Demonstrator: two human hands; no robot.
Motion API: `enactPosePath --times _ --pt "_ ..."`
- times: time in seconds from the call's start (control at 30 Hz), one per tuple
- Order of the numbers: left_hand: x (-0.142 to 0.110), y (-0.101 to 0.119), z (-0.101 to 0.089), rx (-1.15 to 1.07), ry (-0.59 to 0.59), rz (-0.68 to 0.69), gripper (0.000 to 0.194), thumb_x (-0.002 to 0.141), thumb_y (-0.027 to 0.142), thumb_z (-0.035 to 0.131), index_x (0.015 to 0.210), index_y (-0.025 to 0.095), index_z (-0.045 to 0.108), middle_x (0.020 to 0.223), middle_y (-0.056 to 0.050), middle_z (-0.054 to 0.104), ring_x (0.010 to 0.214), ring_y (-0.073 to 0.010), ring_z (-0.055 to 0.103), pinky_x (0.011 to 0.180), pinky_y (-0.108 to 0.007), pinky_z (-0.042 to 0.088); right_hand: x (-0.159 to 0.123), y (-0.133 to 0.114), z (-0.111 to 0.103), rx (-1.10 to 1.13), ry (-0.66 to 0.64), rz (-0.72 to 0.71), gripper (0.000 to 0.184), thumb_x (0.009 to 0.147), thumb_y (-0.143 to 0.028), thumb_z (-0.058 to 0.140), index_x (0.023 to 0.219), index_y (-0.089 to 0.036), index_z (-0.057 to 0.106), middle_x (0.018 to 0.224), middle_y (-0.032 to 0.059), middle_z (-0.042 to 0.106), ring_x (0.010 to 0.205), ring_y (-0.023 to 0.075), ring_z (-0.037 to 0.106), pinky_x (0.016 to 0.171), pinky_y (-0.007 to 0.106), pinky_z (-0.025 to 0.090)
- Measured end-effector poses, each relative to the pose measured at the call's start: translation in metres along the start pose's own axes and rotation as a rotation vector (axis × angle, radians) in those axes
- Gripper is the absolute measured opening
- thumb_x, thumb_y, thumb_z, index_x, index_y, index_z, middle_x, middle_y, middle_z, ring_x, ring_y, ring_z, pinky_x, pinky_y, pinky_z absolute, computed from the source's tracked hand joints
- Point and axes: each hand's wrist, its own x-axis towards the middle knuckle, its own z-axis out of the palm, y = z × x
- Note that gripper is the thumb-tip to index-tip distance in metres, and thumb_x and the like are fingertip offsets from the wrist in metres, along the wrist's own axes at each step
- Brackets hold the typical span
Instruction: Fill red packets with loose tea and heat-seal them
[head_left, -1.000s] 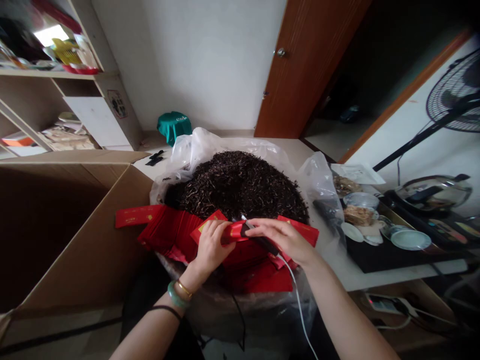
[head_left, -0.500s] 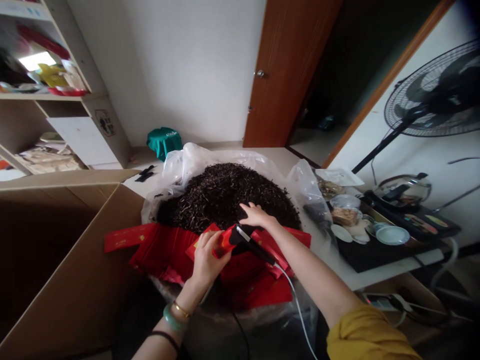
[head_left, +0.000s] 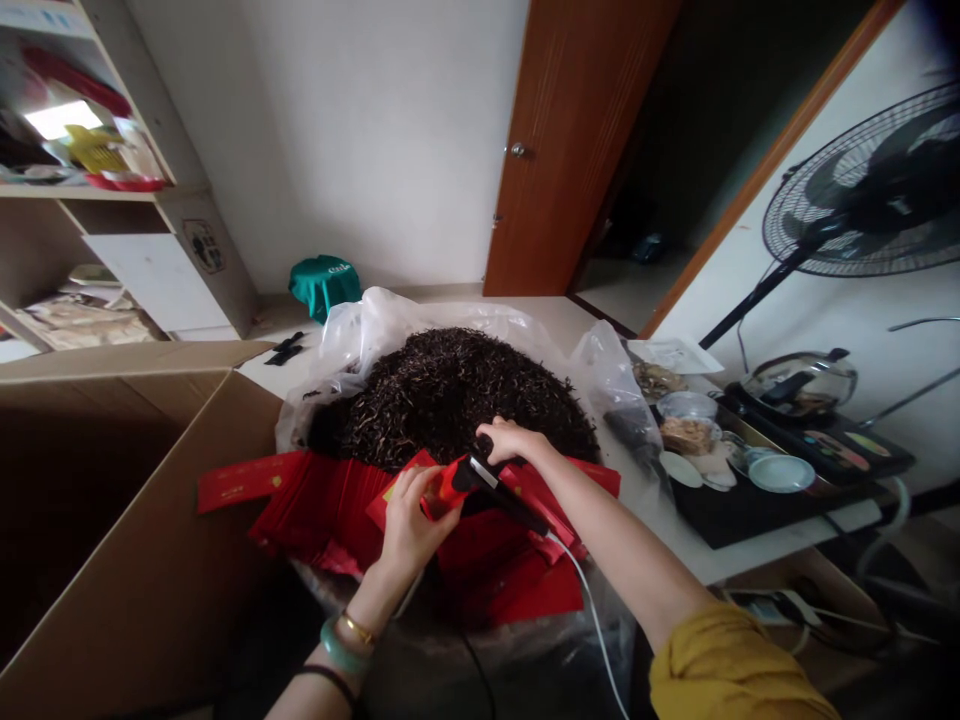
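A large mound of loose dark tea leaves (head_left: pixel 450 390) lies in a clear plastic bag (head_left: pixel 360 335). My left hand (head_left: pixel 411 520) is closed around a small red packet (head_left: pixel 450 485), held tilted in front of the mound. My right hand (head_left: pixel 510 440) is at the mound's near edge, its fingers curled in on a small dark clump of leaves. Beneath both hands, a black device (head_left: pixel 514 500) with a pale end and a white cable lies at a slant. Many flat red packets (head_left: pixel 330 500) are spread along the bag's near side.
An open cardboard box (head_left: pixel 232 440) stands at the left. On the right, a dark tea tray (head_left: pixel 720 520) holds small cups, a container and a glass kettle (head_left: pixel 802 380). A black fan (head_left: pixel 862 200) stands behind it. A green-covered stool (head_left: pixel 326 285) is by the wall.
The fingers of my right hand have gone from spread over the leaves to curled in, and the hand has drawn slightly nearer the packet. My left hand still holds the packet.
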Motion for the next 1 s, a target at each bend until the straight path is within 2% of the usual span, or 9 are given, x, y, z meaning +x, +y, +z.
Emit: enactPosePath --times 0.17,0.37,0.53,0.63,0.73,0.87,0.93,1.0 --pt "-0.001 -0.002 0.002 -0.015 0.021 0.005 0.036 0.071 0.025 0.070 0.104 0.019 0.059 0.090 -0.006 0.065 0.080 -0.0202 0.063 0.070 -0.033 0.056 -0.002 -0.004 0.004 -0.012 0.069 0.020 0.054 0.062 -0.019 0.074 0.114 -0.027 0.062 0.119 0.0089 0.054 0.106 0.0285 0.057 0.081 0.031 0.046" --pt "0.000 -0.004 0.003 -0.050 0.033 -0.060 0.037 0.069 0.027 0.071 0.104 0.020 0.059 0.090 -0.005 0.064 0.078 -0.0187 0.062 0.068 -0.030 0.055 -0.005 -0.001 0.006 0.036 0.129 0.015 0.049 0.059 -0.012 0.073 0.106 -0.023 0.066 0.114 0.0080 0.059 0.099 0.0249 0.061 0.078 0.028 0.046" --pt "-0.001 -0.007 0.003 -0.065 0.022 -0.106 0.039 0.069 0.027 0.071 0.105 0.019 0.059 0.091 -0.004 0.064 0.075 -0.0175 0.061 0.066 -0.030 0.056 -0.008 0.007 -0.001 0.169 0.249 -0.019 0.031 0.062 -0.007 0.071 0.090 -0.020 0.071 0.100 0.0054 0.068 0.099 0.0224 0.063 0.082 0.026 0.046" --pt "0.000 -0.008 0.003 -0.051 0.035 -0.122 0.040 0.068 0.026 0.073 0.104 0.019 0.059 0.087 -0.004 0.064 0.072 -0.0169 0.061 0.064 -0.029 0.055 -0.015 0.013 -0.017 0.309 0.318 -0.011 0.027 0.069 -0.012 0.069 0.094 -0.020 0.070 0.086 0.0031 0.070 0.080 0.0191 0.067 0.072 0.026 0.050" --pt "0.001 -0.007 0.003 -0.045 0.043 -0.130 0.039 0.066 0.025 0.073 0.102 0.018 0.060 0.083 -0.003 0.063 0.070 -0.0168 0.060 0.063 -0.029 0.054 -0.029 0.013 -0.038 0.477 0.340 -0.031 0.030 0.076 -0.017 0.066 0.106 -0.017 0.066 0.077 0.0014 0.068 0.054 0.0124 0.063 0.055 0.024 0.052" --pt "0.002 -0.006 0.002 -0.054 0.052 -0.123 0.037 0.067 0.025 0.073 0.101 0.018 0.060 0.082 -0.003 0.063 0.069 -0.0166 0.059 0.063 -0.029 0.053 -0.061 -0.004 -0.062 0.683 0.345 -0.155 0.031 0.075 -0.023 0.069 0.105 -0.020 0.064 0.090 0.0003 0.067 0.061 0.0088 0.062 0.051 0.019 0.053" --pt "0.002 -0.005 0.002 -0.057 0.051 -0.122 0.036 0.067 0.025 0.073 0.101 0.018 0.060 0.084 -0.003 0.063 0.070 -0.0167 0.059 0.063 -0.029 0.053 -0.078 -0.019 -0.070 0.991 0.253 -0.322 0.033 0.067 -0.025 0.074 0.099 -0.018 0.065 0.086 0.0007 0.065 0.064 0.0102 0.061 0.047 0.019 0.052" --pt "0.002 -0.005 0.002 -0.055 0.048 -0.123 0.036 0.067 0.025 0.072 0.101 0.018 0.060 0.084 -0.004 0.064 0.071 -0.0169 0.059 0.063 -0.029 0.053 -0.093 -0.035 -0.072 1.129 0.147 -0.411 0.035 0.062 -0.026 0.077 0.094 -0.018 0.064 0.082 -0.0003 0.064 0.065 0.0104 0.061 0.047 0.018 0.052"
